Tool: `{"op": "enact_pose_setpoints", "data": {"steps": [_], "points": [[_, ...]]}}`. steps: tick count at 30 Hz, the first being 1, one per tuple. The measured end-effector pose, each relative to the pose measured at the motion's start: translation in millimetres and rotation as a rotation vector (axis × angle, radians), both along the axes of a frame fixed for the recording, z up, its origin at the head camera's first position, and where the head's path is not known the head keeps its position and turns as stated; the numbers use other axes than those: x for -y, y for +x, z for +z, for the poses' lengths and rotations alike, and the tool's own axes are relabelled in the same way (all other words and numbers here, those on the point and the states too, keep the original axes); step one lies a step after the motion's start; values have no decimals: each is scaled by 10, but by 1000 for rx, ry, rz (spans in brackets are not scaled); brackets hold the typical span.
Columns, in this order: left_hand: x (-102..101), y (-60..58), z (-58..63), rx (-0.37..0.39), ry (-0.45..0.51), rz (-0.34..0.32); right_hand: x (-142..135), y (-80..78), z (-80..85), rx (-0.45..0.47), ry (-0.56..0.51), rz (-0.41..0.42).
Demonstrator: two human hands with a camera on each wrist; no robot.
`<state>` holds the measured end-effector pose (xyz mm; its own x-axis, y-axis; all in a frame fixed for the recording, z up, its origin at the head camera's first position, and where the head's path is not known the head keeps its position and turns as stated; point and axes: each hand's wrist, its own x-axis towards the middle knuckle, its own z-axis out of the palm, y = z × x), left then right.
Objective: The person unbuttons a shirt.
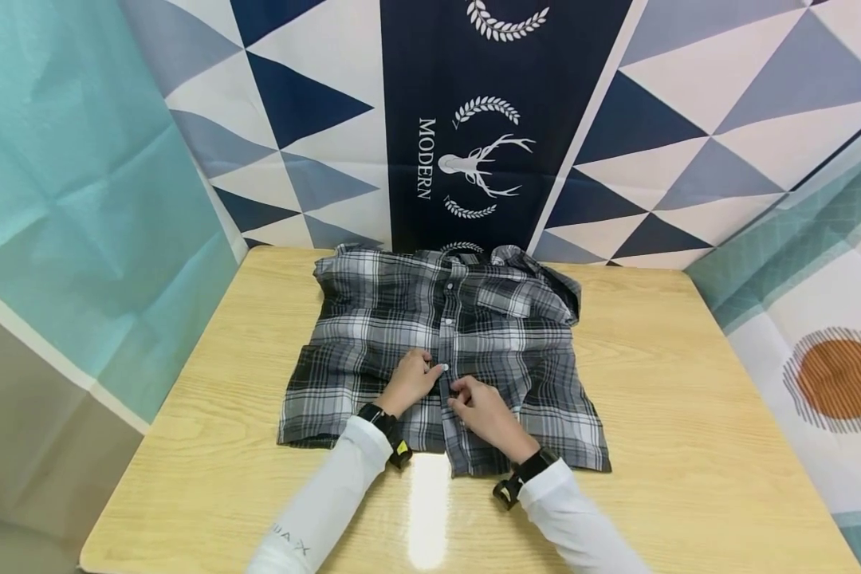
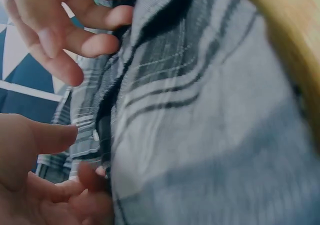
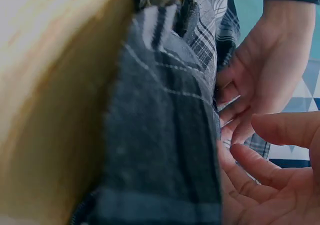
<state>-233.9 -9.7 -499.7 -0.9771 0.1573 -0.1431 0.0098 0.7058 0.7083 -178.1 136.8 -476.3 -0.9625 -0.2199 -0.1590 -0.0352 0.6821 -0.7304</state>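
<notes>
A black, grey and white plaid shirt (image 1: 373,319) lies front up on the table, its button placket (image 1: 446,343) running down the middle. My left hand (image 1: 410,381) rests on the shirt just left of the placket, thumb tip beside a white button (image 1: 445,367). In the left wrist view, a gap shows between its thumb and fingers. My right hand (image 1: 489,414) is over the right front panel, loosely bent fingers close to the placket edge. The right wrist view shows its thumb (image 3: 285,127) apart from the fingers, with some fingertips hidden behind cloth.
The wooden table (image 1: 689,399) extends on both sides of the shirt. Bunched plaid cloth (image 1: 545,279) lies at the shirt's far right corner. A patterned curtain (image 1: 316,119) stands right behind the table, with a teal sheet (image 1: 79,199) on the left.
</notes>
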Motion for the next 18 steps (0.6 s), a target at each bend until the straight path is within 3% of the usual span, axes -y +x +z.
{"op": "enact_pose_setpoints", "data": {"steps": [4,8,13,18], "points": [[-50,-26,-11,27,-94,17,0,26,-36,-4,-8,-8],[-54,-17,1,18,-98,25,6,51,-54,-22,-12,-17],[-29,17,35,-48,19,17,0,69,4,-65,-38,-51],[-16,53,159,-126,173,21,-22,45,144,-78,-69,-90]]}}
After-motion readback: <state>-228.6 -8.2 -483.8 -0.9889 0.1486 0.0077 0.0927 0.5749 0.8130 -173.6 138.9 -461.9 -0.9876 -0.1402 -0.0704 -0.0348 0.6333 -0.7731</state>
